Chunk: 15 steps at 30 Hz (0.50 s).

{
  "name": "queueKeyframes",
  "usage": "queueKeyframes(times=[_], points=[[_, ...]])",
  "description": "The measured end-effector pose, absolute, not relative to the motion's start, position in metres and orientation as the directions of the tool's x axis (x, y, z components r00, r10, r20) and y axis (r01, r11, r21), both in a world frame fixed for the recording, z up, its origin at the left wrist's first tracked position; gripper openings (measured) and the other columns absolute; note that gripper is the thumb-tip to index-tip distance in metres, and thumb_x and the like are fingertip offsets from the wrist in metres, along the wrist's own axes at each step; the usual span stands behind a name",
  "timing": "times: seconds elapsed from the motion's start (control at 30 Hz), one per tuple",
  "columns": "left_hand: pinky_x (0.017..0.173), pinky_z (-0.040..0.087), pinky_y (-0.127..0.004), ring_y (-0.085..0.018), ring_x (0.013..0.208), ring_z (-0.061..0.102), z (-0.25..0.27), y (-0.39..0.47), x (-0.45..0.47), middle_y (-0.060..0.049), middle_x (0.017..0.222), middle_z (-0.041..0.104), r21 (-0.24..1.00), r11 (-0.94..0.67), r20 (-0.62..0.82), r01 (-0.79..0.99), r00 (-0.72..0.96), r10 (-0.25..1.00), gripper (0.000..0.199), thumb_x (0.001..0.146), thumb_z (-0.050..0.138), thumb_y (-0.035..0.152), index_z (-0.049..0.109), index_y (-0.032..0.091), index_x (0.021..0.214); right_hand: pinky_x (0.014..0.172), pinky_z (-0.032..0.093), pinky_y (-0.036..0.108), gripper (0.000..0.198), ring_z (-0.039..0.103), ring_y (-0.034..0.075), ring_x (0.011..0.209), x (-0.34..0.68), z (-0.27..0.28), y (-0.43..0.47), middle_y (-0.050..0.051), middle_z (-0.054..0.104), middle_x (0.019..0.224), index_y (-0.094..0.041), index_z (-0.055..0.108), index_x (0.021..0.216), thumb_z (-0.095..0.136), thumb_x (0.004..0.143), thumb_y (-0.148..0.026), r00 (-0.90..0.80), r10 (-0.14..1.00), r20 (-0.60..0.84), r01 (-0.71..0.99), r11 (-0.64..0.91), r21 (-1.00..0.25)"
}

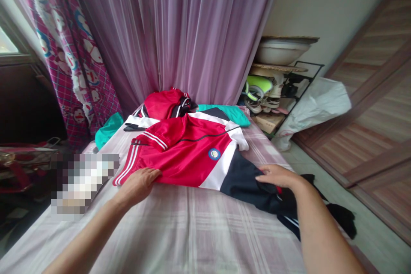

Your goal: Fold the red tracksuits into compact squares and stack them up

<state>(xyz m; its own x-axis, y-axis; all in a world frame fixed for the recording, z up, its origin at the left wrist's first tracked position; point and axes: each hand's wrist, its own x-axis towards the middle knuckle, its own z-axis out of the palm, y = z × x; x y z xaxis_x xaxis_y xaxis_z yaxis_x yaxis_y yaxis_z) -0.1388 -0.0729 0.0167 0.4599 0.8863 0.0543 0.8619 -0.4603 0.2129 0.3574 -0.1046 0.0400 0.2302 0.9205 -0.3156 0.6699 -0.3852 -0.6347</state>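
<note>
A red, white and dark track jacket (195,167) with a round badge on the chest lies spread on the bed. Its white-striped waistband points left. My left hand (141,184) is closed at the jacket's near edge, close to that waistband, fingers together on the red cloth. On the right, my right hand (278,176) pinches the dark sleeve (247,182), with thumb and fingers at the fabric. My forearm hides part of the sleeve end. One red part with white stripes is folded over the jacket's middle.
A bunched red garment (163,103) and teal cloth (239,115) lie at the bed's far end; more teal cloth (109,130) is at left. Black clothing (342,218) hangs by the right edge. Beyond stand a shoe rack (308,77) and white bag (321,102). Purple curtains (192,30) close the back.
</note>
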Motion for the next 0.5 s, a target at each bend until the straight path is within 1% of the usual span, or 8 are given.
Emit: queueKeyframes(times=[0.07, 0.13, 0.2, 0.27, 0.3, 0.37, 0.43, 0.5], points=[[0.098, 0.051, -0.039, -0.024, 0.107, 0.069, 0.026, -0.071, -0.141, -0.005, 0.111, 0.076, 0.289, -0.47, -0.039, 0.834, 0.501, 0.865, 0.045, 0.076, 0.051, 0.01, 0.072, 0.028, 0.111, 0.08, 0.057, 0.034, 0.041, 0.071, 0.029, 0.096, 0.355, 0.048, -0.087, 0.011, 0.077, 0.098, -0.02, 0.076, 0.098, 0.084, 0.06, -0.036, 0.281, 0.93, -0.238, 0.706, -0.368, -0.605], [0.098, 0.052, -0.036, -0.024, 0.108, 0.069, 0.036, -0.065, -0.146, -0.003, 0.116, 0.075, 0.408, -0.454, -0.13, 0.792, 0.543, 0.83, 0.044, 0.076, 0.058, 0.019, 0.071, 0.03, 0.116, 0.079, 0.057, 0.034, 0.051, 0.071, 0.029, 0.098, 0.349, 0.055, -0.064, 0.014, 0.075, 0.108, -0.019, 0.073, 0.11, 0.081, 0.066, -0.042, 0.346, 0.928, -0.14, 0.741, -0.362, -0.566], [0.093, 0.054, -0.031, -0.023, 0.106, 0.07, 0.044, -0.055, -0.153, -0.003, 0.116, 0.075, 0.532, -0.392, -0.202, 0.751, 0.562, 0.802, 0.042, 0.078, 0.063, 0.034, 0.07, 0.03, 0.12, 0.068, 0.057, 0.031, 0.061, 0.073, 0.026, 0.084, 0.342, 0.059, -0.04, 0.014, 0.076, 0.104, -0.016, 0.065, 0.125, 0.075, 0.073, -0.045, 0.391, 0.912, -0.124, 0.739, -0.392, -0.548], [0.088, 0.055, -0.029, -0.022, 0.101, 0.071, 0.05, -0.041, -0.158, -0.004, 0.113, 0.076, 0.577, -0.333, -0.202, 0.746, 0.526, 0.826, 0.044, 0.081, 0.061, 0.045, 0.069, 0.029, 0.121, 0.056, 0.053, 0.027, 0.069, 0.072, 0.022, 0.068, 0.336, 0.058, -0.018, 0.012, 0.076, 0.094, -0.014, 0.053, 0.139, 0.069, 0.079, -0.046, 0.437, 0.884, -0.166, 0.702, -0.451, -0.551], [0.086, 0.056, -0.03, -0.023, 0.098, 0.072, 0.052, -0.033, -0.159, -0.005, 0.11, 0.077, 0.554, -0.325, -0.169, 0.766, 0.486, 0.857, 0.045, 0.083, 0.06, 0.047, 0.069, 0.027, 0.121, 0.052, 0.052, 0.026, 0.072, 0.071, 0.021, 0.063, 0.334, 0.056, -0.008, 0.012, 0.076, 0.091, -0.013, 0.049, 0.143, 0.068, 0.081, -0.046, 0.459, 0.869, -0.188, 0.679, -0.479, -0.556], [0.086, 0.055, -0.033, -0.024, 0.097, 0.071, 0.054, -0.017, -0.157, -0.008, 0.111, 0.075, 0.419, -0.334, -0.045, 0.844, 0.387, 0.921, 0.047, 0.084, 0.059, 0.048, 0.067, 0.024, 0.123, 0.05, 0.05, 0.025, 0.075, 0.071, 0.02, 0.061, 0.331, 0.052, 0.009, 0.013, 0.076, 0.091, -0.01, 0.044, 0.146, 0.065, 0.083, -0.045, 0.478, 0.856, -0.196, 0.65, -0.495, -0.577], [0.088, 0.054, -0.038, -0.028, 0.103, 0.069, 0.054, -0.002, -0.148, -0.012, 0.12, 0.07, 0.241, -0.327, 0.073, 0.914, 0.319, 0.945, 0.052, 0.084, 0.061, 0.048, 0.063, 0.023, 0.129, 0.051, 0.05, 0.026, 0.073, 0.072, 0.02, 0.061, 0.33, 0.048, 0.022, 0.016, 0.076, 0.1, -0.01, 0.044, 0.147, 0.063, 0.086, -0.045, 0.481, 0.861, -0.165, 0.646, -0.475, -0.598], [0.089, 0.054, -0.04, -0.032, 0.11, 0.066, 0.051, 0.012, -0.134, -0.015, 0.131, 0.064, 0.111, -0.314, 0.108, 0.943, 0.302, 0.947, 0.059, 0.083, 0.064, 0.048, 0.058, 0.024, 0.136, 0.053, 0.051, 0.027, 0.068, 0.071, 0.02, 0.059, 0.329, 0.046, 0.033, 0.018, 0.074, 0.109, -0.011, 0.047, 0.145, 0.059, 0.088, -0.046, 0.478, 0.869, -0.126, 0.672, -0.454, -0.585]])
